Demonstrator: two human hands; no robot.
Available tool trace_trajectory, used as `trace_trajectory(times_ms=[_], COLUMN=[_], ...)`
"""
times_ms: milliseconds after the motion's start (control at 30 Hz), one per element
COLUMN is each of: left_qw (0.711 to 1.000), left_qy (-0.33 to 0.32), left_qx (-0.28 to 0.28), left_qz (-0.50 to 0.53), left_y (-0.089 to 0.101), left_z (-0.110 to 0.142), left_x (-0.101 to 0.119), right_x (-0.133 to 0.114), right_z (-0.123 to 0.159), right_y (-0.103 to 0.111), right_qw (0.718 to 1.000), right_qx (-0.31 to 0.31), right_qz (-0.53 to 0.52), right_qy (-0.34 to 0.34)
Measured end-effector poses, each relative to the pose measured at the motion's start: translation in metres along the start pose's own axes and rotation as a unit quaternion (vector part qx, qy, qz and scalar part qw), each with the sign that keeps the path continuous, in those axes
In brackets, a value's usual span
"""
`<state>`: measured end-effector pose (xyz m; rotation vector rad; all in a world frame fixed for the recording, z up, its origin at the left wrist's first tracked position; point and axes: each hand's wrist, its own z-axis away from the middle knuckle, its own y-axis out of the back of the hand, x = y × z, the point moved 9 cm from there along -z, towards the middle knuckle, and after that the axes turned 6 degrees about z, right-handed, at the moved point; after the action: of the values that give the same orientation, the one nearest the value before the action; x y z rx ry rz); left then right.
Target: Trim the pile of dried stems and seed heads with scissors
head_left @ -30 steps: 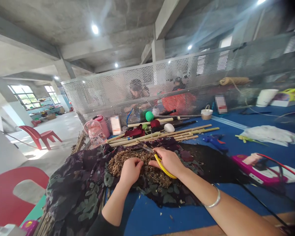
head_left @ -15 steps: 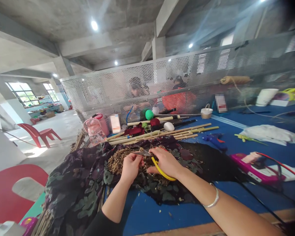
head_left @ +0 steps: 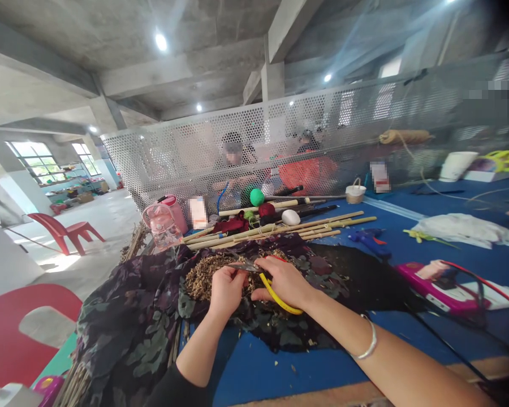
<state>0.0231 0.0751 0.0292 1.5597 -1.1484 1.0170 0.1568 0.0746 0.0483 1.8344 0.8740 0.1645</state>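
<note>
My right hand (head_left: 283, 282) is closed around yellow-handled scissors (head_left: 275, 295); one curved handle loops out below the fingers. The scissor blades point left, reaching over the fingertips of my left hand (head_left: 228, 288). Those left fingers are pinched together, and whatever is between them is too small or hidden to name. Both hands are above a heap of small brown dried plant bits (head_left: 201, 277). The heap lies on a dark floral cloth (head_left: 152, 316) spread over the blue table (head_left: 254, 362).
Bamboo sticks (head_left: 254, 233), a green ball (head_left: 257, 196) and a white ball (head_left: 290, 217) lie behind the cloth. A blue glue gun (head_left: 371, 242) and a magenta power box (head_left: 435, 288) are on the right. People sit beyond a perforated metal screen (head_left: 173, 152). A red chair (head_left: 65, 232) stands left.
The scissor blades look slightly more spread near my left fingertips. Both hands stay in nearly the same place; the whole view has shifted a little.
</note>
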Motion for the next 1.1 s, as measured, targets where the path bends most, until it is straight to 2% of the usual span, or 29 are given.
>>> trace_trajectory(times_ms=[200, 433, 700, 800, 1000, 1100], left_qw=[0.999, 1.000, 0.990, 0.986, 0.988, 0.993], left_qy=[-0.001, 0.005, 0.033, 0.027, 0.016, 0.016], left_qx=[0.007, 0.002, 0.011, 0.023, 0.005, 0.027], left_qz=[-0.039, -0.023, 0.140, 0.163, 0.153, 0.116], left_y=[0.002, 0.002, 0.000, 0.001, -0.003, 0.002], left_z=[-0.001, -0.003, -0.005, -0.005, -0.004, -0.005], left_x=[-0.003, -0.006, -0.012, -0.011, -0.009, -0.011], right_x=[0.003, 0.007, 0.013, 0.011, 0.009, 0.007], right_z=[0.000, 0.000, -0.001, -0.001, 0.000, 0.001], right_y=[0.000, -0.002, 0.000, 0.003, 0.001, 0.001], right_qw=[1.000, 1.000, 0.998, 0.999, 1.000, 1.000], right_qx=[-0.013, -0.030, -0.036, -0.020, -0.011, -0.011], right_qz=[-0.013, -0.004, 0.034, 0.022, 0.014, 0.020], right_qy=[0.001, -0.010, -0.035, -0.026, -0.012, -0.007])
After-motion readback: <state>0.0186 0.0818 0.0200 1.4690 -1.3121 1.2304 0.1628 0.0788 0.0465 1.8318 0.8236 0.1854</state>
